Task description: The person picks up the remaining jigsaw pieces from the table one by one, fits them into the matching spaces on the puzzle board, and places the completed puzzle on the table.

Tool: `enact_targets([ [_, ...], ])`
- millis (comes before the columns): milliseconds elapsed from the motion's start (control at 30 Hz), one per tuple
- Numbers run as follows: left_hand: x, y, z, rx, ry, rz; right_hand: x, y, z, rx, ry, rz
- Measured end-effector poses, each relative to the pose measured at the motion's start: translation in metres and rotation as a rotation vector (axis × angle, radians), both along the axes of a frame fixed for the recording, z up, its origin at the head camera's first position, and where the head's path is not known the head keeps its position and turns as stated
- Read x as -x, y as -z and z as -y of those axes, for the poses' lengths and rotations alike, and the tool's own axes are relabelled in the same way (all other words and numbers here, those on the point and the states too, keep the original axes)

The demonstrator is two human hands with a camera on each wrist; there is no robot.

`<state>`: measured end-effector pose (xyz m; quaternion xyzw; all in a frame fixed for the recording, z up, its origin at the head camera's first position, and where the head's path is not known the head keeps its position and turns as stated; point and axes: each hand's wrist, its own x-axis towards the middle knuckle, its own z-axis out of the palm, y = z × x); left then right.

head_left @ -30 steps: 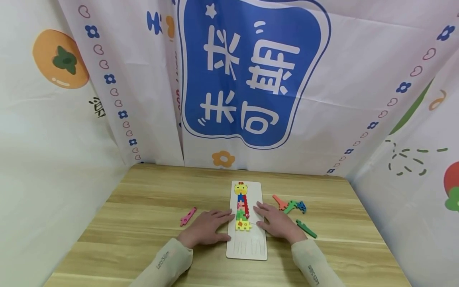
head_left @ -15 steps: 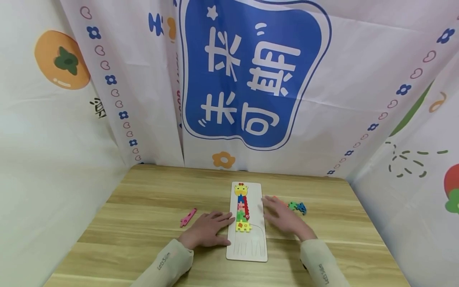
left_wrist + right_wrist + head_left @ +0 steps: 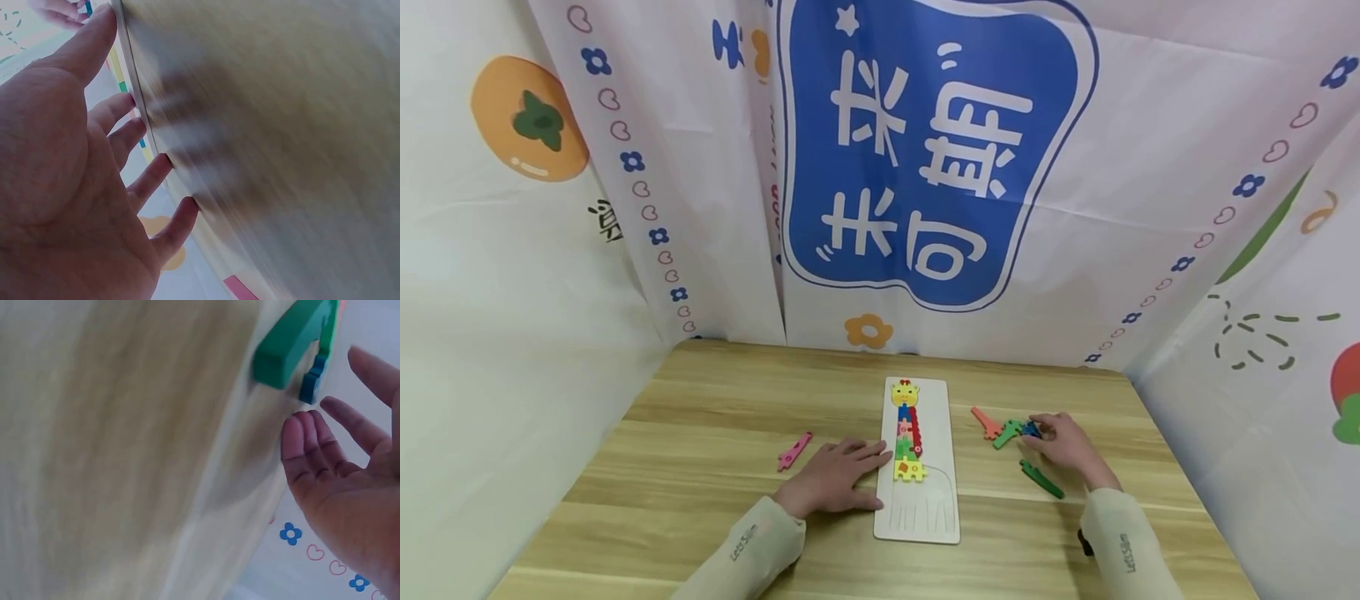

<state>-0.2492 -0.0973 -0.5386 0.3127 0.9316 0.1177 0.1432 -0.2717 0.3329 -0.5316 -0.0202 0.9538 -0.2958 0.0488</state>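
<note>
A white puzzle board lies on the table, bearing a giraffe puzzle with a yellow head and blue, pink, green, yellow and red pieces. My left hand rests at the board's left edge, fingers spread, fingertips against the edge in the left wrist view. On the right, my right hand reaches a small blue puzzle piece. In the right wrist view, the thumb and forefinger stand apart beside that blue piece, not closed on it; whether a fingertip touches it is unclear.
Left of the left hand lies a pink puzzle piece. Right of the board are an orange piece, a light green piece and a long dark green piece. Printed cloth hangs behind the wooden table.
My right hand has left the board's right edge and moved right, past the orange and light green pieces, to the blue piece. The left hand stays at the board's left edge.
</note>
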Motion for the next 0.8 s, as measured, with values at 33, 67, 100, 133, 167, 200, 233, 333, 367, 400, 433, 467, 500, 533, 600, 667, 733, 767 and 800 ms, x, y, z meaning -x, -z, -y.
enact_targets([
  [33, 0.0, 0.0, 0.0, 0.001, -0.001, 0.001, 0.0, 0.001, -0.001, -0.006, -0.002, 0.006],
  [67, -0.001, -0.001, 0.0, 0.002, -0.001, 0.001, 0.0, 0.001, -0.001, -0.012, -0.002, 0.01],
  [100, -0.002, -0.001, 0.0, 0.003, -0.001, 0.001, 0.001, 0.002, -0.002, -0.018, -0.002, 0.011],
  [133, -0.002, 0.0, 0.0, 0.003, -0.001, 0.001, 0.001, 0.003, -0.002, -0.02, -0.002, 0.009],
  [167, -0.002, 0.0, 0.0, 0.004, -0.002, 0.001, 0.001, 0.003, -0.002, -0.024, -0.001, 0.006],
  [200, -0.002, 0.0, 0.0, 0.006, -0.003, 0.001, 0.002, 0.003, -0.002, -0.029, -0.001, 0.002],
  [233, -0.003, 0.0, 0.0, 0.007, -0.004, -0.001, 0.003, 0.004, -0.003, -0.03, -0.001, 0.0],
  [333, -0.003, 0.0, 0.001, 0.005, -0.009, 0.003, 0.007, 0.004, -0.002, -0.044, 0.003, -0.007],
  [367, -0.003, -0.001, 0.001, 0.006, -0.01, 0.003, 0.008, 0.005, -0.002, -0.049, 0.011, -0.006],
  [400, -0.003, -0.001, 0.001, 0.005, -0.011, 0.005, 0.009, 0.005, -0.002, -0.051, 0.019, -0.005],
  [433, -0.003, -0.001, 0.001, 0.004, -0.012, 0.008, 0.01, 0.006, -0.001, -0.055, 0.029, -0.005],
  [467, -0.002, -0.001, 0.001, 0.004, -0.013, 0.01, 0.012, 0.006, -0.001, -0.06, 0.038, -0.006],
  [500, -0.002, -0.001, 0.001, 0.004, -0.014, 0.012, 0.013, 0.007, -0.001, -0.065, 0.044, -0.009],
  [533, -0.002, -0.001, 0.001, 0.005, -0.015, 0.014, 0.014, 0.007, -0.001, -0.068, 0.055, -0.01],
  [600, -0.002, -0.001, 0.0, 0.007, -0.012, 0.015, 0.016, 0.008, -0.001, -0.075, 0.074, -0.014],
  [667, -0.002, -0.001, 0.0, 0.006, -0.013, 0.017, 0.017, 0.009, -0.001, -0.084, 0.085, -0.016],
  [733, -0.002, -0.001, 0.0, 0.008, -0.013, 0.015, 0.018, 0.009, 0.0, -0.087, 0.095, -0.011],
  [767, -0.001, -0.001, 0.0, 0.01, -0.011, 0.013, 0.018, 0.009, 0.001, -0.089, 0.096, -0.01],
  [800, -0.001, -0.001, 0.0, 0.011, -0.013, 0.014, 0.019, 0.008, 0.001, -0.089, 0.094, -0.009],
])
